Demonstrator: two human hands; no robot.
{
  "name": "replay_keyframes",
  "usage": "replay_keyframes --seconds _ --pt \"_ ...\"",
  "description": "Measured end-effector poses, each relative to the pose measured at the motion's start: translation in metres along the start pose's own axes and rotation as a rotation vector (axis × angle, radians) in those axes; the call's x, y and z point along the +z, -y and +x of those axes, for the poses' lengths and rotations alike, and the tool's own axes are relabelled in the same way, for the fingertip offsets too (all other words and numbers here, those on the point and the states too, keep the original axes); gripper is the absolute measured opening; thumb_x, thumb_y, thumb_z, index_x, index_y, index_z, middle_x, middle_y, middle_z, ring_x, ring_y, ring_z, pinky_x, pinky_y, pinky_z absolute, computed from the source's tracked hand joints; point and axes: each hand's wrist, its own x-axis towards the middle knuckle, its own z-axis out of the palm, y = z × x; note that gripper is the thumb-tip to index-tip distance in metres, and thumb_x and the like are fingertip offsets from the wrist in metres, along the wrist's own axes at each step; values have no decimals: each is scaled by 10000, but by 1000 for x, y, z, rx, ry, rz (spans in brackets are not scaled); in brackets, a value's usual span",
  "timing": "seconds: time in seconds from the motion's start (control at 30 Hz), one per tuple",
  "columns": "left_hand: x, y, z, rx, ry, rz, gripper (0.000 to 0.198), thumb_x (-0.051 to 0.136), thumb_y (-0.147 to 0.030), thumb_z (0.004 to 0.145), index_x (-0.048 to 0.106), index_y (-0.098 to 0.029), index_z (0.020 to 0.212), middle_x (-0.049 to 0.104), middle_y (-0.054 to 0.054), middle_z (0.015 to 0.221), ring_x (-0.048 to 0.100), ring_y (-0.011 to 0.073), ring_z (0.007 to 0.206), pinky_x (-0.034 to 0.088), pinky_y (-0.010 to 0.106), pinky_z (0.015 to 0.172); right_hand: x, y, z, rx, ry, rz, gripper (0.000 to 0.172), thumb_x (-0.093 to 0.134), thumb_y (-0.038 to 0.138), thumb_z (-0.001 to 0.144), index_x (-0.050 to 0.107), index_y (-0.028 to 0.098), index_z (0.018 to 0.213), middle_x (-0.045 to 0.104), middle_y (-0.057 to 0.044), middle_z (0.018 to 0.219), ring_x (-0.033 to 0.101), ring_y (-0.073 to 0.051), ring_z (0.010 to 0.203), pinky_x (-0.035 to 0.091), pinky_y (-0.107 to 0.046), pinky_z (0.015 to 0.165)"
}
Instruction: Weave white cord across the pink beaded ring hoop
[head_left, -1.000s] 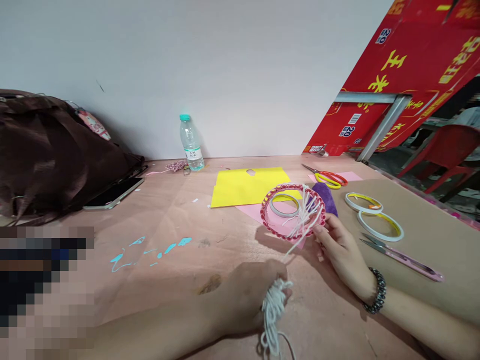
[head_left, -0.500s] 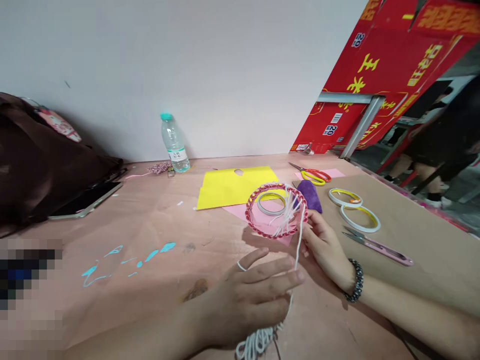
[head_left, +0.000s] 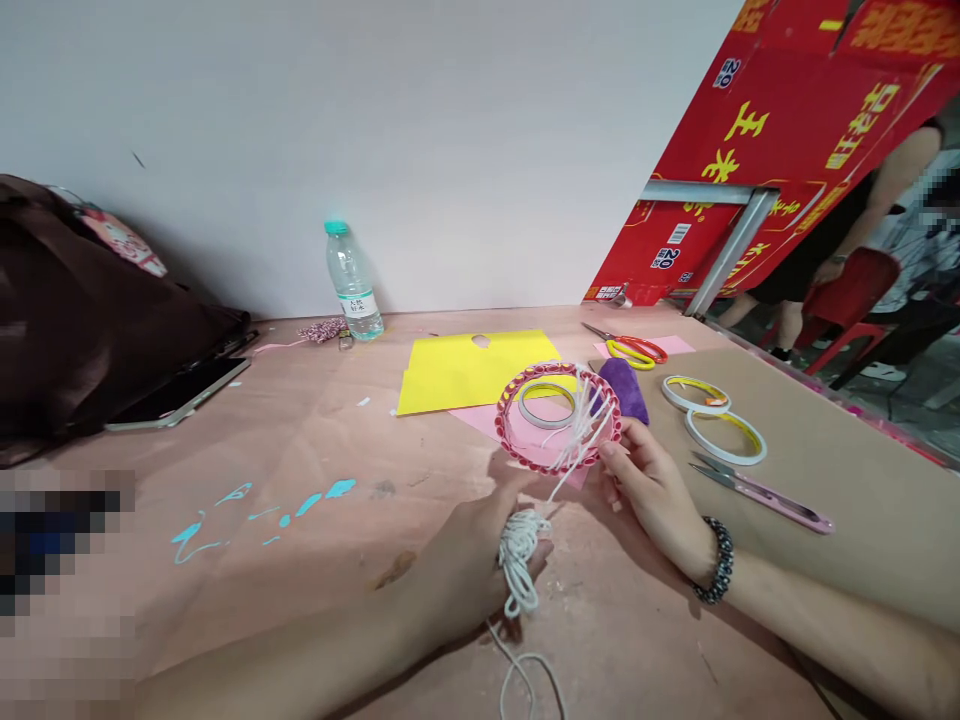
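Table edge (head_left: 855, 408) well off rightward, left hand (head_left: 474, 555) gripping yarn (head_left: 519, 562), right hand (head_left: 657, 490) pinching one ring (head_left: 504, 420), two scissors (head_left: 784, 502), three tape rolls (head_left: 724, 456)

Counted two: left hand (head_left: 480, 555), right hand (head_left: 664, 490). Found one yarn bundle (head_left: 519, 562) in left, one hoop (head_left: 502, 418) in right, one bracelet (head_left: 721, 560) on right wrist. Tallied three: one tape roll (head_left: 548, 421) beyond both hands, visible through hoop; two white-edged rolls (head_left: 724, 457) right of right hand. Noted two pairs: red-and-yellow-handled scissors (head_left: 637, 352) beyond right hand, pink-handled scissors (head_left: 780, 498) on its right. Logged one bottle (head_left: 352, 290) beyond left hand, one phone (head_left: 184, 395) and one bag (head_left: 97, 320) to its far left.
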Motion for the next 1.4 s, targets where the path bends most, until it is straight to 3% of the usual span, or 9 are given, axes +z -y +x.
replay_keyframes --seconds 0.13,0.27,0.43,0.6,0.83,1.03,1.17,1.27,1.4 --pt "1 0 -1 231 91 244 67 545 -168 794 566 -185 733 586 -3 707 533 119 628 392 207 545 0 2 0 29 -10 -19 237 545 449 866 490 236 953 454 73 633 376 -53 444 333 -160 378" --pt "0 -3 -7 570 -198 363 78 532 -177 831 605 -201 820 633 70 1046 551 200 1006 451 311 842 0 3 -2 32 -9 -39 255 543 450 866 496 234 993 472 66 655 391 -58 462 347 -163 387" --pt "-2 -3 -8 807 -206 423 128 480 -153 857 575 -184 778 632 49 1149 429 202 1240 176 430 1123 -1 2 -3 18 3 -29 237 531 433 878 506 238 1010 489 53 705 389 -61 487 356 -169 406" --pt "9 6 -10 702 -160 329 275 436 -290 875 447 -191 618 545 -2 557 518 125 566 478 277 743 -3 -1 -1 16 -2 -46 237 548 447 866 500 236 964 497 50 724 394 -60 481 362 -174 389" --pt "4 2 -5 40 -82 146 190 518 -201 802 503 -186 991 605 -30 672 523 112 519 372 204 474 -2 2 -1 12 0 -54 239 542 451 871 494 238 969 476 70 633 400 -62 459 356 -166 384" --pt "-1 0 -3 465 -131 311 85 550 -234 807 617 -190 779 658 61 983 573 200 976 457 303 826 -4 -1 -1 15 -4 -53 238 541 452 870 494 235 955 471 63 667 396 -59 466 360 -169 395" --pt "-1 -2 -6 765 -186 403 147 469 -179 865 615 -180 884 542 42 1316 354 207 1312 130 430 1144 -3 0 -2 35 -15 -68 235 527 445 880 504 242 997 487 52 715 396 -63 490 369 -170 406" --pt "2 -1 -9 834 -201 385 139 479 -201 880 581 -190 787 618 24 1203 439 191 1249 73 474 1147 -2 1 -3 38 -18 -75 225 527 436 882 512 241 992 493 47 731 397 -66 504 368 -171 413" --pt "8 2 -10 724 -19 369 257 504 -350 872 497 -196 667 627 -10 660 608 127 713 432 320 947 -3 1 -3 30 7 -48 222 542 434 871 496 245 977 480 54 715 406 -72 496 371 -182 410"
